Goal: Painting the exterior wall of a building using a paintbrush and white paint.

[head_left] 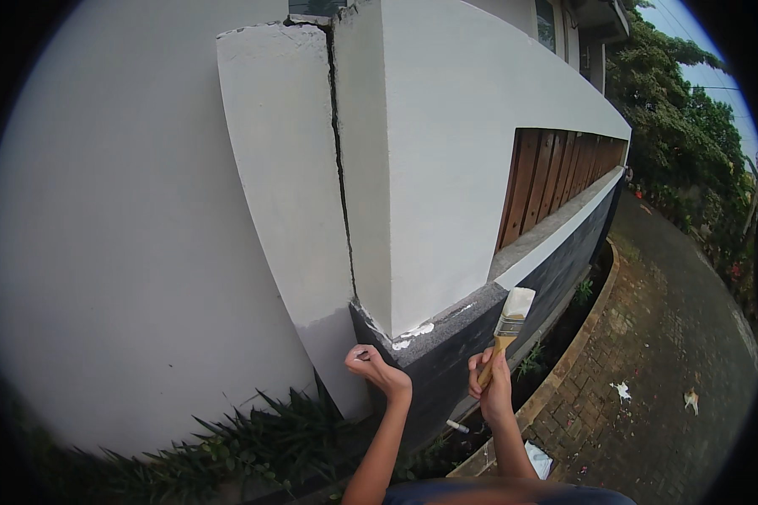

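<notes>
My right hand [496, 383] grips the wooden handle of a paintbrush [513, 315], bristles up and coated white. The brush is held in front of the dark stone-clad base [442, 362] of the wall, below its ledge. My left hand [381, 370] is closed near the wall's lower corner; a small dark spot shows between the fingers, too small to name. Above the hands rises a white-painted wall [446, 168], with white smears [413, 335] along the grey ledge at its corner. A long dark crack [338, 160] runs down the narrow pillar on the left.
Spiky green plants [253, 446] grow at the foot of the plain wall [126, 227] on the left. A curb [556, 374] edges the paved lane [640, 337] on the right. A white sheet-like item [537, 460] lies by the curb. Brown slats [556, 177] fill the wall's opening.
</notes>
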Action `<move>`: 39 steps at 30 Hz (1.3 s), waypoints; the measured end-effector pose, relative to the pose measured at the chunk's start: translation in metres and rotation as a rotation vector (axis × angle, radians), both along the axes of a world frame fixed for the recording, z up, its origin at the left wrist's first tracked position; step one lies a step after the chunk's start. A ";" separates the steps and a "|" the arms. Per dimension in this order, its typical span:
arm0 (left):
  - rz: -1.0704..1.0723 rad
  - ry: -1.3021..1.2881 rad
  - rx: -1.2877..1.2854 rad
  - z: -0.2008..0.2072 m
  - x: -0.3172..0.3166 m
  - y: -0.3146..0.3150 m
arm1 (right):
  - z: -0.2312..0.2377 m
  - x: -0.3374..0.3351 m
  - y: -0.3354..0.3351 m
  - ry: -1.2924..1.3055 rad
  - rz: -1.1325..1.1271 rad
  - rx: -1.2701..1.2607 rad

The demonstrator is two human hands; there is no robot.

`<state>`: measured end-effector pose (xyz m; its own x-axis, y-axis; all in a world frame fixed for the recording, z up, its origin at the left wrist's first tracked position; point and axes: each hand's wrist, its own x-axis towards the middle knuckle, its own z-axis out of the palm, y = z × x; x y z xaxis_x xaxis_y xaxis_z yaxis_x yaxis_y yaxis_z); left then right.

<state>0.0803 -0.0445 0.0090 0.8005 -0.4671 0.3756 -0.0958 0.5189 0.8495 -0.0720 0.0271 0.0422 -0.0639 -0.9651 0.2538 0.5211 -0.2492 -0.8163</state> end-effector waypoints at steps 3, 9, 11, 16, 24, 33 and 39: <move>0.080 -0.089 0.050 -0.001 -0.003 -0.001 | -0.005 0.004 0.001 0.085 -0.046 0.040; 0.092 -0.154 0.007 -0.002 0.001 0.007 | 0.003 0.017 0.015 0.163 -0.133 0.076; 0.094 -0.178 -0.017 0.001 0.002 0.008 | 0.006 0.018 0.021 0.183 -0.176 0.069; 0.083 -0.202 0.043 0.002 0.003 0.009 | 0.008 0.024 0.038 0.187 -0.253 0.072; 0.035 -0.224 0.048 0.000 0.002 0.007 | 0.004 0.028 0.048 0.180 -0.307 0.119; 0.132 -0.227 0.064 0.003 0.006 0.010 | 0.004 0.023 0.059 0.134 -0.369 0.145; 0.132 -0.185 -0.064 0.004 0.007 0.007 | 0.002 0.025 0.056 0.105 -0.353 0.146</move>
<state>0.0872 -0.0376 0.0125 0.7682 -0.3332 0.5466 -0.3172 0.5434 0.7772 -0.0468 0.0832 0.0438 -0.3794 -0.9148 0.1388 0.3359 -0.2760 -0.9006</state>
